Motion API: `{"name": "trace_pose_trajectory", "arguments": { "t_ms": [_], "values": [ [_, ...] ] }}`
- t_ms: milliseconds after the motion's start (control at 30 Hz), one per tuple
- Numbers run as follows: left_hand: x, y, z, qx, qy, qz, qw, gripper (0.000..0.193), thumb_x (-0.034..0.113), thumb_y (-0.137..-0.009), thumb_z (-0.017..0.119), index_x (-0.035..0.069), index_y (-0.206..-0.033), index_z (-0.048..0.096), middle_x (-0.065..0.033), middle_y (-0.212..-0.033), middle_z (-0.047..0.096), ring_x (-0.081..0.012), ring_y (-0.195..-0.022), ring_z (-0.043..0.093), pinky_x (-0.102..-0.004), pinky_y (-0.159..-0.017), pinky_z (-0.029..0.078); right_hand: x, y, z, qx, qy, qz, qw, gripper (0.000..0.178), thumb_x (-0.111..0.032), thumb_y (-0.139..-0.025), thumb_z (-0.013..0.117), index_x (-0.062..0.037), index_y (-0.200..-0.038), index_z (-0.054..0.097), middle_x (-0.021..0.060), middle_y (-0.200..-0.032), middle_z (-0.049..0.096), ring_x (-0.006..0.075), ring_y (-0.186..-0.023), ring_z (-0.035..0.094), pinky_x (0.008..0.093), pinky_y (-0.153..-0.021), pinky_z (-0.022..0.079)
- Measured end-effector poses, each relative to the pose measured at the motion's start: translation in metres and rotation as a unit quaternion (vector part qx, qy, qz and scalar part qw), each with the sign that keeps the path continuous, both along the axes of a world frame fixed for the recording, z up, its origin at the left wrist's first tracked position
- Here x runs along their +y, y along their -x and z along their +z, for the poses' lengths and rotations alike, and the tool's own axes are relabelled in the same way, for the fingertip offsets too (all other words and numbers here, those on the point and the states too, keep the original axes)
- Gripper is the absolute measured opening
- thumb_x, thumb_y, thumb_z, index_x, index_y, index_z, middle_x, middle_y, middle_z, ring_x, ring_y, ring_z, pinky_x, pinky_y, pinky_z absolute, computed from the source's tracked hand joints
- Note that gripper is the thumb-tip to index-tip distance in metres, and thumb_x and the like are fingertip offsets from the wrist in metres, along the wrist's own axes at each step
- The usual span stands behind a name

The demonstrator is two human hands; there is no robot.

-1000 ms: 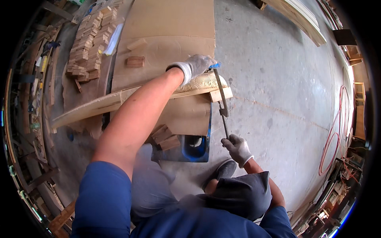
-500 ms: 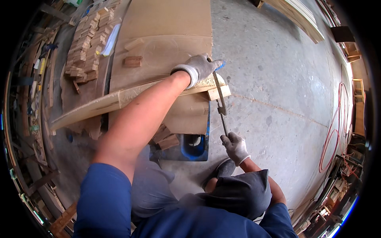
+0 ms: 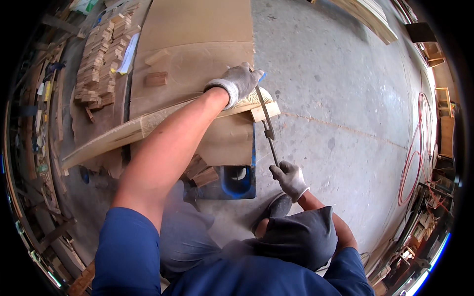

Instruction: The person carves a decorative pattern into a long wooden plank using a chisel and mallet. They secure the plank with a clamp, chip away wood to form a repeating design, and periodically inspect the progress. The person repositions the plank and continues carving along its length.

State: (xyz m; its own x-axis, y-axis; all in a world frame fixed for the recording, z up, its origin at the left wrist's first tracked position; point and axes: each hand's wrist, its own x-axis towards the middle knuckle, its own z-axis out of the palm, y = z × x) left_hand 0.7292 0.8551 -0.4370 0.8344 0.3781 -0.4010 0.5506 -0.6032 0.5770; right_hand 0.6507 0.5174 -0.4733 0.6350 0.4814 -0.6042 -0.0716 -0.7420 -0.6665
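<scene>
A metal bar clamp [image 3: 261, 98] stands across the end of a long, curved pale wooden board [image 3: 106, 137]. My gloved left hand [image 3: 238, 81] is closed around the clamp's far end, beside a blue tip. Lower down, my gloved right hand [image 3: 290, 180] grips the clamp's near end, where the thin rod enters the fingers. A short pale wood block [image 3: 273, 110] lies against the board's end, next to the clamp bar. My left forearm crosses over the board and hides part of it.
Cardboard [image 3: 192, 22] covers the blue-edged support [image 3: 247, 192] under the board. On it lies a small brown block [image 3: 156, 79]; more brown offcuts [image 3: 203, 176] sit near my knee. Stacked wood pieces [image 3: 98, 69] stand at the left, and a red hose [image 3: 419, 148] at the right.
The whole view has shifted slightly left. Both hands keep their hold on the clamp, with little visible movement relative to the board.
</scene>
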Motion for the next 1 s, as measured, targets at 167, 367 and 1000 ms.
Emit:
{"name": "trace_pose_trajectory", "arguments": {
  "t_ms": [167,367,1000],
  "values": [
    [0.003,0.005,-0.001,0.004,0.014,0.014,1.0,0.059,0.049,-0.103,0.045,-0.002,-0.126,0.06,-0.0273,-0.122,0.068,-0.0414,-0.12,0.063,-0.0452,-0.107,0.044,0.004,-0.001,0.01,-0.091,0.015,0.058,0.994,0.042,-0.038,-0.093,0.072,0.0015,-0.08,0.067,0.0215,-0.068,0.064,0.0277,-0.061,0.063,0.0423,-0.061,0.049],
    [0.001,0.005,0.0,-0.009,0.029,0.016,0.999,0.054,0.045,-0.102,0.045,-0.002,-0.125,0.058,-0.0286,-0.12,0.068,-0.0435,-0.12,0.062,-0.047,-0.104,0.044,0.024,-0.029,0.018,0.071,0.003,0.112,0.991,0.045,-0.041,-0.1,0.062,0.0029,-0.094,0.07,0.0142,-0.077,0.071,0.0223,-0.072,0.069,0.0373,-0.071,0.054],
    [0.001,-0.006,0.002,0.015,-0.029,-0.043,0.999,0.057,0.048,-0.104,0.043,-0.004,-0.123,0.058,-0.0328,-0.113,0.068,-0.0484,-0.115,0.062,-0.0506,-0.105,0.043,0.005,-0.035,-0.001,0.095,-0.037,0.03,0.994,0.036,-0.034,-0.101,0.058,0.0005,-0.098,0.07,0.0109,-0.078,0.071,0.0181,-0.072,0.067,0.0343,-0.07,0.054]
  ]
}}
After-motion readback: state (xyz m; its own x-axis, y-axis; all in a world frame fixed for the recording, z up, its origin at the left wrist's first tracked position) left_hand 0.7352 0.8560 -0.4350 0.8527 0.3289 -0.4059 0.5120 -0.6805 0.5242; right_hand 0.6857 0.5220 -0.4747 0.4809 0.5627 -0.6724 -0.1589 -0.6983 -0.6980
